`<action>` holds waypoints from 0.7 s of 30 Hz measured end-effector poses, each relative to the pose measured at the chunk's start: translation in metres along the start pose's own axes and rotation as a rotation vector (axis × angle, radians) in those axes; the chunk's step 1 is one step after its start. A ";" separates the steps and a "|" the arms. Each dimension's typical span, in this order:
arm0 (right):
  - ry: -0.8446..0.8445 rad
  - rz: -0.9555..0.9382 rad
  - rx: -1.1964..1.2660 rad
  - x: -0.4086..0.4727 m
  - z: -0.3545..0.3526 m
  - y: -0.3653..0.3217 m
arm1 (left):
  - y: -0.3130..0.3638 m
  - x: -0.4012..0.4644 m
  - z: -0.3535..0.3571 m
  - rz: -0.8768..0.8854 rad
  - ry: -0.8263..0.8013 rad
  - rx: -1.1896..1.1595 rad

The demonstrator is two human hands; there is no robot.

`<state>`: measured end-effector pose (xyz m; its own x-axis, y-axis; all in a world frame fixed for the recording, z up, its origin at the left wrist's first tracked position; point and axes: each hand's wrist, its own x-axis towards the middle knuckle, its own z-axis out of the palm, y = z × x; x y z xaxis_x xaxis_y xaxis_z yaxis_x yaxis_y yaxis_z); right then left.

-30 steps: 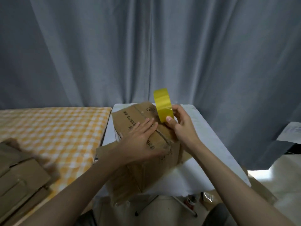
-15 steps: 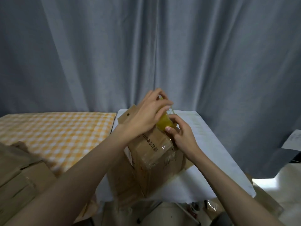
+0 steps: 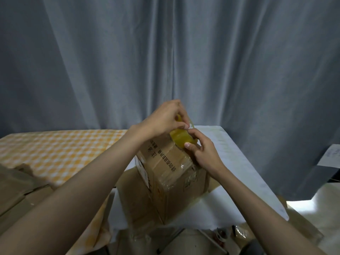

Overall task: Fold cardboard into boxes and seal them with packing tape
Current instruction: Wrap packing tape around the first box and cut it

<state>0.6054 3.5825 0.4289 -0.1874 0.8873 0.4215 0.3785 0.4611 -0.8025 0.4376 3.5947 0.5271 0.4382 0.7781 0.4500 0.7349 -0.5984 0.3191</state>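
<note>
Left hand (image 3: pixel 165 118) and right hand (image 3: pixel 202 151) both pinch the yellow tape roll (image 3: pixel 181 138) at the cardboard box's (image 3: pixel 171 173) top edge, 12 o'clock on the white table (image 3: pixel 239 159). Risk: the tape may tear crooked or wrinkle, since the tilted box is unbraced.

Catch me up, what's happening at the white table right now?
A person is taping a cardboard box that stands on the white table. Both hands are at the box's far top edge: the right hand grips the yellow tape roll against the box, and the left hand pinches at the tape just above the roll. Clear tape already shines along the top seam. More cardboard lies beside the checkered cloth.
</note>
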 end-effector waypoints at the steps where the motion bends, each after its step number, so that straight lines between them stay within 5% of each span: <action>1: -0.004 0.001 0.005 0.000 -0.001 0.000 | -0.001 -0.001 0.000 -0.007 0.034 -0.029; 11: 0.019 0.007 -0.042 0.019 -0.018 -0.013 | -0.004 0.002 -0.006 -0.025 0.309 -0.246; 21: 0.030 0.012 -0.017 0.046 -0.034 -0.057 | -0.007 0.028 -0.037 -0.196 0.359 -0.440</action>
<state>0.6061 3.5969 0.5090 -0.1557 0.8919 0.4245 0.3956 0.4501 -0.8006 0.4254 3.6131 0.5685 0.0575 0.8147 0.5770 0.4677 -0.5326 0.7054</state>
